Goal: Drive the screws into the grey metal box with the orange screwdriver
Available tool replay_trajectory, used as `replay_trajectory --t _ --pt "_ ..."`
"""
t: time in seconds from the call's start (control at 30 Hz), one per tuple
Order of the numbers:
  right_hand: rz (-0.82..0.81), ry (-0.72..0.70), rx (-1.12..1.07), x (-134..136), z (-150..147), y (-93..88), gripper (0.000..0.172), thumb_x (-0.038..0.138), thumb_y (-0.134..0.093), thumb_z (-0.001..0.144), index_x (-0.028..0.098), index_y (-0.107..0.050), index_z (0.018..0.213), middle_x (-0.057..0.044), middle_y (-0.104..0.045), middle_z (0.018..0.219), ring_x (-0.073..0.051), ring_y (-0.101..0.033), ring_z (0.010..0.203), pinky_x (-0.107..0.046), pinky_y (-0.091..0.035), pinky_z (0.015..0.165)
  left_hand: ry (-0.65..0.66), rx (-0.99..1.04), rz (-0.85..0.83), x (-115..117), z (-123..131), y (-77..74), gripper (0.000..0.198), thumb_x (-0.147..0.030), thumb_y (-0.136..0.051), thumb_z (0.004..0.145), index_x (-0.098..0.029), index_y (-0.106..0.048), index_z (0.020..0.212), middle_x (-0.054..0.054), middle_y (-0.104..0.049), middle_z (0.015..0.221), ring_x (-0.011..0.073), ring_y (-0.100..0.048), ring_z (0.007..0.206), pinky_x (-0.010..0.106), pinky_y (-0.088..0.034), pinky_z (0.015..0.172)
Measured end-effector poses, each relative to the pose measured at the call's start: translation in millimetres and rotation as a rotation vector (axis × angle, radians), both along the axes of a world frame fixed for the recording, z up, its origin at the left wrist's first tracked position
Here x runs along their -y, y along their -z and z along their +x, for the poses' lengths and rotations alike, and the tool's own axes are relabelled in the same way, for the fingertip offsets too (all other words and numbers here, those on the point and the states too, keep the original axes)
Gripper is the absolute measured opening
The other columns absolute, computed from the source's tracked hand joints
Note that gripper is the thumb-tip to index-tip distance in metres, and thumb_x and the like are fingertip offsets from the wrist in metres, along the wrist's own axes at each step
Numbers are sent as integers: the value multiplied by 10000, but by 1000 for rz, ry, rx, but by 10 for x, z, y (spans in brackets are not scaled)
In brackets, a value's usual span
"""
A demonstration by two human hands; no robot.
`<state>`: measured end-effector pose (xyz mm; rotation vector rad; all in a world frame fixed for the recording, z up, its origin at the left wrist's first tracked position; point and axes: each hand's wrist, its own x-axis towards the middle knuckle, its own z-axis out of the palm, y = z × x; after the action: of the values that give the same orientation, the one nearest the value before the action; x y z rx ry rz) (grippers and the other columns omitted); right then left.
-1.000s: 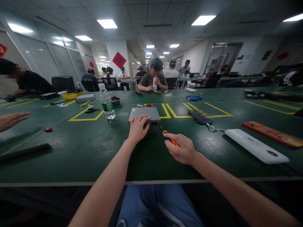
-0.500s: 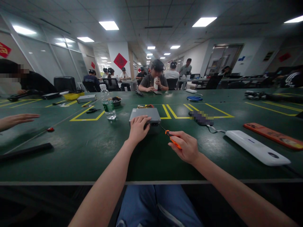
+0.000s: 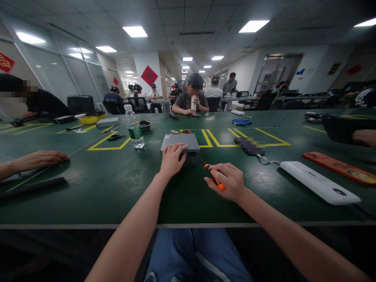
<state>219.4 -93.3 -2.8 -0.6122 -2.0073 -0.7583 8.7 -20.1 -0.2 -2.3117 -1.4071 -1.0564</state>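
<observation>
A grey metal box [image 3: 183, 140] with a socket on its near face sits on the green table [image 3: 117, 203], with coloured wires at its back. My left hand [image 3: 173, 156] lies on the box's top and near edge, its fingers close together and bent over the metal. To the right, my right hand [image 3: 229, 180] grips an orange and black screwdriver [image 3: 216, 178]. The thin shaft points up and left toward the box's near right corner; whether the tip touches is too small to tell.
A water bottle [image 3: 135, 131] stands left of the box. On the right lie a white power bank [image 3: 319, 182] and an orange phone case [image 3: 340, 167]. Another person's hand [image 3: 41, 159] rests at the left; a dark sleeve [image 3: 346, 129] reaches in at the right.
The screwdriver's handle has tilted slightly in my right hand. At the left, another person's hand has moved right and down over the red item. A dark sleeve has come in at the right.
</observation>
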Motion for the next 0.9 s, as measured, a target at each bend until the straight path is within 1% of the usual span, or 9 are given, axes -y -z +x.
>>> replay_trajectory --t 0.1,0.2,0.3,0.37,0.53,0.63,0.7,0.8,0.9 --pt "-17 7 10 -1 -15 14 128 257 -574 785 191 -474 739 -52 -602 790 -121 -550 604 -246 -442 545 -5 -3 8 2 -3 0 297 -246 -465 839 -296 -520 1127 -5 -544 1212 193 -454 1117 374 -276 954" --pt "-2 -42 104 -13 -70 68 80 214 -550 802 189 -474 792 -57 -592 828 -111 -561 625 -219 -454 531 -2 -2 13 13 -4 -6 294 -247 -467 837 -292 -520 1123 -5 -548 1204 192 -458 1112 374 -275 956" --pt "8 -78 102 -26 -114 111 97 173 -521 816 194 -455 883 -47 -604 850 -125 -594 701 -233 -486 587 -2 -3 15 20 -2 -7 297 -243 -469 833 -291 -520 1122 -2 -550 1201 194 -457 1115 375 -278 955" --pt "3 -80 78 -29 -117 113 124 162 -520 814 194 -443 906 -54 -614 879 -139 -604 741 -260 -499 627 -4 -2 14 19 0 -4 295 -243 -471 832 -289 -522 1118 1 -550 1201 195 -458 1114 376 -278 956" --pt "1 -60 32 -22 -71 53 159 140 -562 790 204 -479 909 -46 -627 889 -136 -605 723 -281 -494 660 3 2 24 8 1 5 295 -250 -472 832 -289 -523 1120 1 -549 1197 195 -459 1109 376 -282 952" --pt "-12 -67 -11 -15 -35 33 218 169 -593 794 200 -501 989 -57 -617 883 -134 -603 737 -259 -492 651 -1 -1 17 3 -1 8 301 -250 -469 832 -289 -521 1126 4 -546 1201 197 -456 1113 380 -280 955" --pt "-67 -95 -18 -3 -8 38 221 225 -591 804 186 -504 1003 -80 -603 907 -148 -600 766 -265 -499 655 -2 -3 19 3 -2 10 302 -249 -470 831 -289 -522 1126 5 -548 1199 197 -455 1116 380 -280 956" --pt "-145 -147 42 18 22 52 251 298 -490 841 155 -487 1047 -137 -574 1012 -200 -591 882 -322 -513 700 3 -3 31 5 -4 12 295 -245 -468 833 -289 -524 1119 1 -553 1194 195 -458 1115 380 -283 954" --pt "-126 -154 112 24 26 44 285 274 -425 850 142 -460 1101 -158 -555 1070 -221 -576 955 -342 -514 728 0 -3 36 7 -6 11 292 -244 -466 835 -290 -524 1117 1 -554 1194 196 -457 1117 382 -283 954"
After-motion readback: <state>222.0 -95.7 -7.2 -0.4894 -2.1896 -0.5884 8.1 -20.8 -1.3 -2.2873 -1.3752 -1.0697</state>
